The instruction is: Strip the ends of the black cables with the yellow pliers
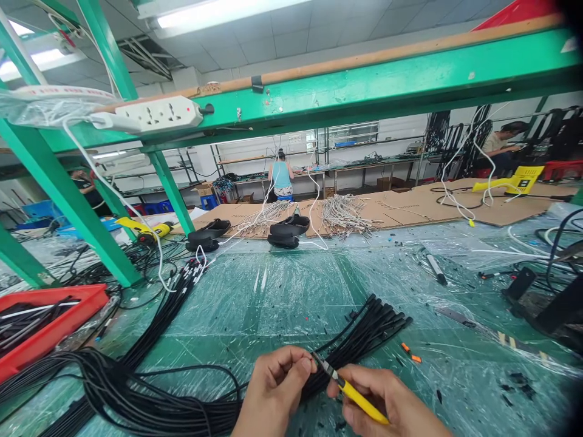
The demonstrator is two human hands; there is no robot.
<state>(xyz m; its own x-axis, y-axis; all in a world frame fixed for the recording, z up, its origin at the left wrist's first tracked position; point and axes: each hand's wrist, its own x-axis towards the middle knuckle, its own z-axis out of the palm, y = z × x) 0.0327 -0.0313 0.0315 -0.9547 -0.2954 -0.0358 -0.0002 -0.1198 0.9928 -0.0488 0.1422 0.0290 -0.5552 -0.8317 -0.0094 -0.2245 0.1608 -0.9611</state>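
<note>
At the bottom centre, my left hand (277, 385) is closed, thumb and forefinger pinching the end of a thin black cable. A tiny red bit shows at those fingertips. My right hand (382, 397) is wrapped around yellow-handled cutters (364, 400), whose metal jaws point left and reach the pinched end. Behind both hands lies a bundle of black cable ends (373, 328), fanned out on the table. More black cables (150, 394) run in a thick bundle from the left, passing behind my left hand.
A red tray (54, 328) stands at left beside green posts. Two orange pieces (411, 353) and black scraps lie on the plastic-covered table (291, 285). Farther back are black holders (289, 227), grey wires (346, 212) on cardboard and yellow tools. A black metal fixture (546, 303) stands right. People sit beyond.
</note>
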